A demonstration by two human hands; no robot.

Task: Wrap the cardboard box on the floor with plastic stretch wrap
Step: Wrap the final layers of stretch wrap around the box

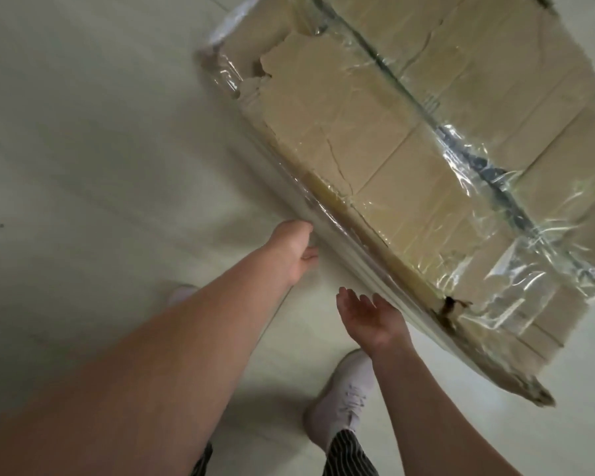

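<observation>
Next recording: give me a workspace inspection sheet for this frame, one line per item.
Surface: pale glossy floor.
Job's things: cardboard box on the floor, torn at its edges, partly covered in clear stretch wrap; no roll seen.
Clutter: nothing seen.
Hands: left hand against the box's wrapped side, grip unclear; right hand open, palm up, holding nothing.
Cables: nothing seen.
Surroundings: white shoe and striped trouser leg.
</observation>
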